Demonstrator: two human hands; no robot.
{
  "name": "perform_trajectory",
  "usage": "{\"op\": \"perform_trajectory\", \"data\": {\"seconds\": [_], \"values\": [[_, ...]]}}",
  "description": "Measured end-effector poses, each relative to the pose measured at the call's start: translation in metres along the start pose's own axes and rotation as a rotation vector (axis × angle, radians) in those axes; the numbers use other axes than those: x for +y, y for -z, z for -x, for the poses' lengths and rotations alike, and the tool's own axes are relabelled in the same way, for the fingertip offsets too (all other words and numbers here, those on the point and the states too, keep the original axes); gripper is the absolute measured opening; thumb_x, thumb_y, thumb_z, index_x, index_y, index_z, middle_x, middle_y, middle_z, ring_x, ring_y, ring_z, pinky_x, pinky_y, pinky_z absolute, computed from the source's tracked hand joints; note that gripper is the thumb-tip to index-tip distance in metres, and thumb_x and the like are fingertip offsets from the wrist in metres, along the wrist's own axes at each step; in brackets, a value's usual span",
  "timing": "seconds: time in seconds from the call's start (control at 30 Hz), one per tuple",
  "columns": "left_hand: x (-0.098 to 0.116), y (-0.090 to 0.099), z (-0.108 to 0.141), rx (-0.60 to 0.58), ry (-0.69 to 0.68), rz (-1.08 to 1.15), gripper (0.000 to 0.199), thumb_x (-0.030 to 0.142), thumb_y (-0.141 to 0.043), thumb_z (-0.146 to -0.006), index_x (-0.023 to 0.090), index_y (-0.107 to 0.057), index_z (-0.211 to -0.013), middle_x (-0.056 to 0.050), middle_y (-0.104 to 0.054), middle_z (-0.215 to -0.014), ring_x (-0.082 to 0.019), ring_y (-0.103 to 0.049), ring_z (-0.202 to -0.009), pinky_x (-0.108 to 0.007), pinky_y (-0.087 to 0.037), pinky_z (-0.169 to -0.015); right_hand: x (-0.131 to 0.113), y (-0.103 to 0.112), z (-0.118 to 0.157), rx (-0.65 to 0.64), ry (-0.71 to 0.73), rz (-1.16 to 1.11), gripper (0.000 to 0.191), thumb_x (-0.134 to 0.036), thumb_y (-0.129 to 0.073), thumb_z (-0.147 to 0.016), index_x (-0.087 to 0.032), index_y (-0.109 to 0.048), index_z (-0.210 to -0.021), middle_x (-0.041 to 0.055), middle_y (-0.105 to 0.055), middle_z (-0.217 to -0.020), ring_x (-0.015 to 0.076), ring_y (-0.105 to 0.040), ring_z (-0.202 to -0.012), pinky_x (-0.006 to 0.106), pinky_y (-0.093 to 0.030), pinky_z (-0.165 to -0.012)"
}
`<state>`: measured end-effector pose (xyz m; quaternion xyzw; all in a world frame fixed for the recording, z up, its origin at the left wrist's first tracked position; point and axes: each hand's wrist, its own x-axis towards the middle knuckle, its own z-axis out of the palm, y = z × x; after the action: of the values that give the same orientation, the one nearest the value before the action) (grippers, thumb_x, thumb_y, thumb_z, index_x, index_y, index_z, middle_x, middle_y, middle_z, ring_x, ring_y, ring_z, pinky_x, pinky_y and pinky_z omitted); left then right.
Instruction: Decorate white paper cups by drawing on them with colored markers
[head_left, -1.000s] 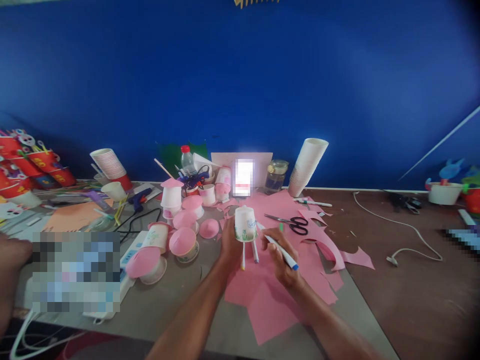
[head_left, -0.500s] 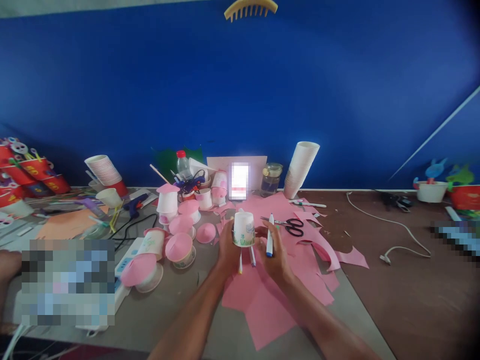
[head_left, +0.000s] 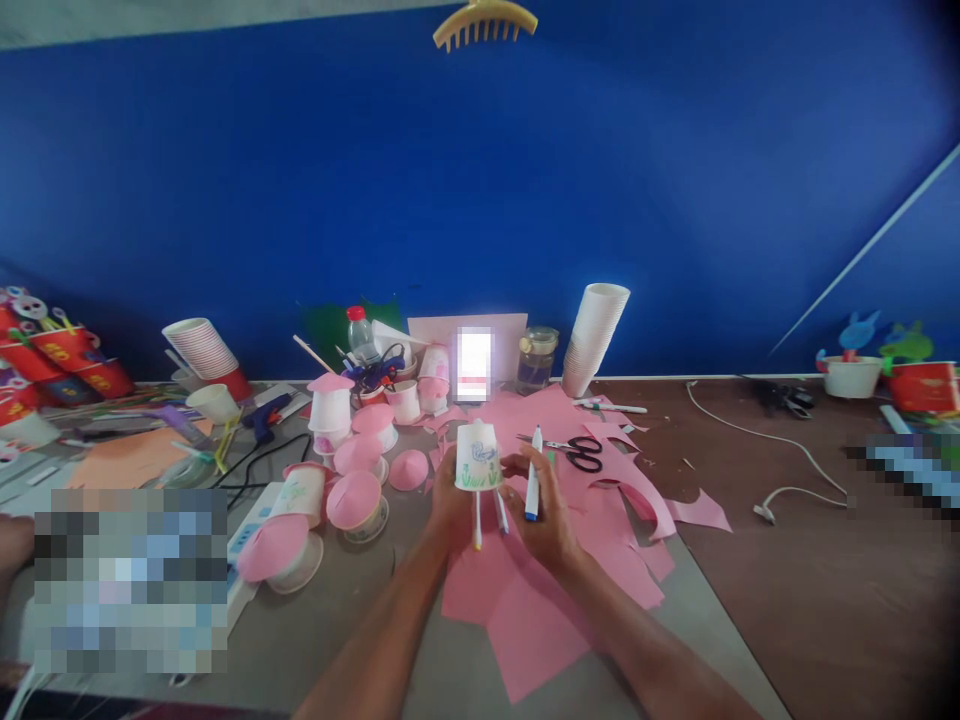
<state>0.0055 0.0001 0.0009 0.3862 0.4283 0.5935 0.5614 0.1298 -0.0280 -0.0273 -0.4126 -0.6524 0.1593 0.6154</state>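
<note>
My left hand (head_left: 445, 492) is closed round the left side of an upside-down white paper cup (head_left: 478, 455). The cup carries green grass-like drawings along its lower rim and a blue doodle in the middle. In my right hand (head_left: 553, 515) is a white marker (head_left: 533, 484) with a blue end, held nearly upright. Fingertips of that hand reach the cup's right side; whether they press on it I cannot tell. Two more markers, one a yellow-tipped marker (head_left: 478, 530), lie below the cup on pink paper (head_left: 540, 630).
Black-handled scissors (head_left: 583, 454) lie on the paper scraps to the right. Several cups with pink cone tops (head_left: 354, 498) stand at left, near a power strip (head_left: 247, 590). Behind are a tall cup stack (head_left: 596, 340), a jar (head_left: 537, 358) and a lit screen (head_left: 474, 362). Another person's hand (head_left: 15, 545) shows far left.
The cup has turned in my left hand, so the blue doodle now faces me more fully. My right hand keeps its marker. The whole view has shifted slightly.
</note>
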Motion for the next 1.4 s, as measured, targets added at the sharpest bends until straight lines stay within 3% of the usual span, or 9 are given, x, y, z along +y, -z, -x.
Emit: {"op": "perform_trajectory", "data": {"seconds": [0.23,0.53,0.67,0.83,1.03,1.17,1.4], "values": [[0.004,-0.004,0.003,0.031,-0.056,-0.053,0.017,0.020,-0.070,-0.063,0.019,-0.066,-0.080,0.000,-0.070,-0.075,-0.017,-0.061,-0.067,-0.027,-0.047,-0.062,0.003,0.000,0.000,-0.017,-0.021,0.032,0.049,-0.023,-0.058,-0.091,-0.027,-0.040,-0.136,0.0092,-0.065,-0.110,0.0232,-0.067,-0.099,0.043,-0.058,-0.087],[0.003,0.006,-0.003,0.136,-0.336,-0.405,0.032,0.007,-0.069,-0.061,0.025,-0.066,-0.087,-0.004,-0.064,-0.085,-0.024,-0.057,-0.083,-0.034,-0.047,-0.075,0.010,-0.004,0.004,-0.007,-0.074,0.031,0.052,-0.026,-0.061,-0.089,-0.027,-0.041,-0.138,0.0091,-0.066,-0.112,0.0243,-0.067,-0.102,0.044,-0.057,-0.088],[-0.002,0.008,0.000,0.095,-0.374,-0.455,0.045,0.011,-0.074,-0.059,0.024,-0.065,-0.101,-0.006,-0.064,-0.100,-0.028,-0.057,-0.096,-0.037,-0.047,-0.083,0.010,-0.005,0.005,-0.010,-0.141,0.000,0.056,-0.030,-0.064,-0.087,-0.025,-0.041,-0.138,0.0115,-0.066,-0.116,0.0262,-0.067,-0.106,0.046,-0.058,-0.089],[-0.009,0.008,0.002,-0.003,-0.404,-0.581,0.052,0.020,-0.077,-0.063,0.022,-0.061,-0.112,-0.007,-0.064,-0.102,-0.026,-0.059,-0.095,-0.037,-0.047,-0.083,0.007,-0.002,0.001,-0.017,-0.235,-0.096,0.053,-0.032,-0.067,-0.086,-0.026,-0.045,-0.134,0.0133,-0.065,-0.123,0.0299,-0.064,-0.113,0.047,-0.056,-0.092],[-0.008,0.009,0.001,-0.141,-0.458,-0.537,0.050,0.021,-0.072,-0.070,0.019,-0.058,-0.117,-0.011,-0.064,-0.109,-0.027,-0.060,-0.098,-0.039,-0.048,-0.084,0.002,0.003,-0.004,0.024,-0.415,-0.285,0.049,-0.040,-0.069,-0.084,-0.026,-0.049,-0.127,0.0083,-0.070,-0.108,0.0253,-0.069,-0.097,0.043,-0.058,-0.083],[-0.007,0.008,0.001,-0.183,-0.441,-0.456,0.052,0.014,-0.071,-0.065,0.021,-0.057,-0.114,-0.009,-0.065,-0.108,-0.027,-0.061,-0.098,-0.038,-0.049,-0.082,-0.004,0.006,-0.008,0.006,-0.495,-0.426,0.051,-0.045,-0.068,-0.084,-0.026,-0.051,-0.127,0.0068,-0.072,-0.104,0.0243,-0.070,-0.092,0.038,-0.059,-0.076],[-0.005,0.007,0.003,-0.152,-0.365,-0.369,0.044,0.013,-0.071,-0.065,0.022,-0.063,-0.107,-0.007,-0.068,-0.101,-0.027,-0.063,-0.092,-0.037,-0.050,-0.079,-0.005,0.008,-0.012,-0.017,-0.499,-0.507,0.049,-0.043,-0.065,-0.085,-0.024,-0.055,-0.129,0.0080,-0.073,-0.100,0.0255,-0.071,-0.088,0.038,-0.059,-0.074]]}}
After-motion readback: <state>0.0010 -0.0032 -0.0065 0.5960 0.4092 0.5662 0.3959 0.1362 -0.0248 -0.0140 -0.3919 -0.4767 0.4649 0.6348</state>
